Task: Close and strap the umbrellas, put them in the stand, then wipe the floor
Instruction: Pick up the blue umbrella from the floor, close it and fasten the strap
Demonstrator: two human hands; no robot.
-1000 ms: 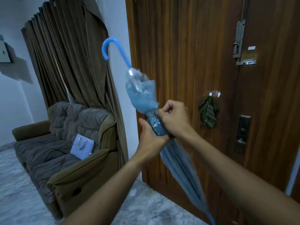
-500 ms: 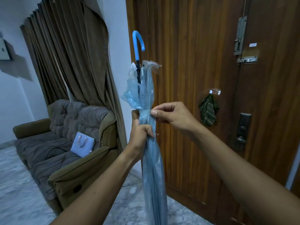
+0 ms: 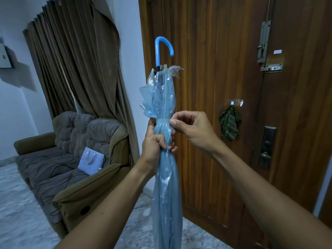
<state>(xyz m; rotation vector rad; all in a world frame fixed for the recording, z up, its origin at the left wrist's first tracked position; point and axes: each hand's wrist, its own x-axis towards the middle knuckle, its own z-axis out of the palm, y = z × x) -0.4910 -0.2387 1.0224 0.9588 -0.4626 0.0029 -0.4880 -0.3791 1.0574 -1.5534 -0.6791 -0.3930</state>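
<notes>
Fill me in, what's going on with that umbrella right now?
A person is fastening a closed blue umbrella, held upright with its hooked handle on top. The left hand grips the folded canopy, while the right hand pinches the strap wrapped around it just above. They stand by a wooden door, with a sofa to the left. No stand is in view.

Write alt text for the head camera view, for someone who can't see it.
Two bare hands hold a closed blue umbrella upright before a wooden door: the left hand grips it while the right hand pinches its strap.
</notes>
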